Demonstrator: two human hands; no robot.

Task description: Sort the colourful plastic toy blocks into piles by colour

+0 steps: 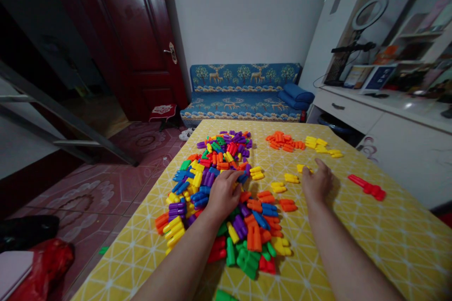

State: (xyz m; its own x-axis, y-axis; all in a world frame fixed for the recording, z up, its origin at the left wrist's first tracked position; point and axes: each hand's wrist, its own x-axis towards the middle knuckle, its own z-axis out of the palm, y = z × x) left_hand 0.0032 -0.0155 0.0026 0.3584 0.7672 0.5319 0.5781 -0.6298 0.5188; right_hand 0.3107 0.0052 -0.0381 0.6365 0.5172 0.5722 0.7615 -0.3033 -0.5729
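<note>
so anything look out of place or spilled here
One green piece lies on the floor left of the table, away from the big mixed pile under the left hand. Another green piece sits alone at the table's near edge. The right hand rests by loose yellow pieces. Nothing looks damaged.

A block heap [226, 188] lies on the table [353, 244], a sofa [243, 91] behind.

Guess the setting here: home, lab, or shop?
Most likely a room in a home: a blue patterned sofa against the wall, a dark red door, and a table with a yellow cloth covered in plastic toy blocks.
</note>
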